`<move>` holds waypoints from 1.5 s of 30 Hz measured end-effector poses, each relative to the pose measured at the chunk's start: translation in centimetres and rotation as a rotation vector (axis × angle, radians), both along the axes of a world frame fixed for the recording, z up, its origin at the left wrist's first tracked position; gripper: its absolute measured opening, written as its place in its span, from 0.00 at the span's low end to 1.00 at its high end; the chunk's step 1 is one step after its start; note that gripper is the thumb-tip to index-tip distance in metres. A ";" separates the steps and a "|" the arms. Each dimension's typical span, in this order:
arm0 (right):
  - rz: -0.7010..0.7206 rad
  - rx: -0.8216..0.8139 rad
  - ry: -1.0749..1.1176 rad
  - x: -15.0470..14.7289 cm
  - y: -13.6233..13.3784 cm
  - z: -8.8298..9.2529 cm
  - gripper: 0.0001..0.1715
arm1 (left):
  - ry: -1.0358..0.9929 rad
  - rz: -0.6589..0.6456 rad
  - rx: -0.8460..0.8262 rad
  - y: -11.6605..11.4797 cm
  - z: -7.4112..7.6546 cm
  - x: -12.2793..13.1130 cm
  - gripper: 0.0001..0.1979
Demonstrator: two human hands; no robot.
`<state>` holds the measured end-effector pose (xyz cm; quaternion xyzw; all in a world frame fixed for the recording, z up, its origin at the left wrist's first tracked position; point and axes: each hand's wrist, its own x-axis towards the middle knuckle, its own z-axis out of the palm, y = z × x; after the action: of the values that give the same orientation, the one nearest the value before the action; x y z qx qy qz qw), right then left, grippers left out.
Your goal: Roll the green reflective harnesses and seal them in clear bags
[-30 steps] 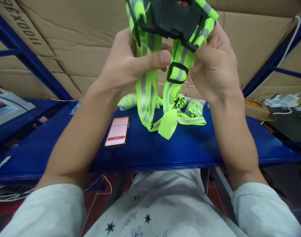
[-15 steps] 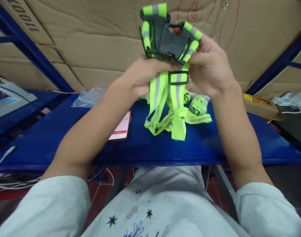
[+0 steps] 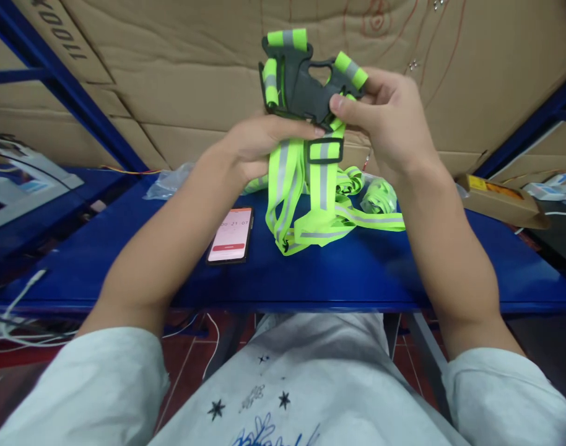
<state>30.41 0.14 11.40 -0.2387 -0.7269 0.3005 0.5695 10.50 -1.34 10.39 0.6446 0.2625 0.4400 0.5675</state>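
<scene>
grey plate [image 3: 306, 93] | now wholly in view | strap ends [image 3: 311, 234] flatter

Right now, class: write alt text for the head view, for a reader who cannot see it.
The left hand and right hand hold a grey plastic piece threaded with neon-yellow reflective straps, which trail onto a blue table beside a phone.

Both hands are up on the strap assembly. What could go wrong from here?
1. The loose straps hang onto the blue table near the phone; they could snag or drag it.
2. The right hand holds the grey plate only by fingertips; it may slip or twist.
</scene>
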 end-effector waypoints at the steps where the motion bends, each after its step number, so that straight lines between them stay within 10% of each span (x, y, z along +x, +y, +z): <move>1: 0.002 0.007 -0.008 0.1 -0.7 0.3 0.22 | -0.046 0.027 0.064 -0.4 0.3 0.3 0.14; 5: 0.020 0.015 -0.098 0.6 -2.2 0.6 0.17 | -0.146 0.079 0.201 -1.1 0.7 1.3 0.16; 17: -0.062 0.009 -0.160 1.5 -1.6 0.6 0.15 | -0.274 -0.150 -0.221 2.4 -3.1 1.8 0.10; 24: -0.028 0.016 -0.154 2.0 -1.4 0.4 0.26 | -0.287 -0.316 -0.172 0.0 -4.2 3.7 0.13; 35: 0.067 0.107 -0.283 3.9 -3.6 2.3 0.12 | -0.266 -0.246 -0.148 -1.1 -4.5 5.0 0.08; 39: -0.068 0.355 -0.455 3.5 -4.0 2.0 0.07 | -0.357 -0.412 -0.221 -1.1 -3.7 4.2 0.15; 45: -0.213 0.485 -0.563 3.1 -3.6 1.7 0.11 | -0.565 -0.194 -0.338 -1.0 -2.2 3.3 0.34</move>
<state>33.50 -3.48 13.13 -0.2442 -0.8760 -0.0182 0.4155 13.76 -2.31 8.15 0.4160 0.1019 0.4953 0.7558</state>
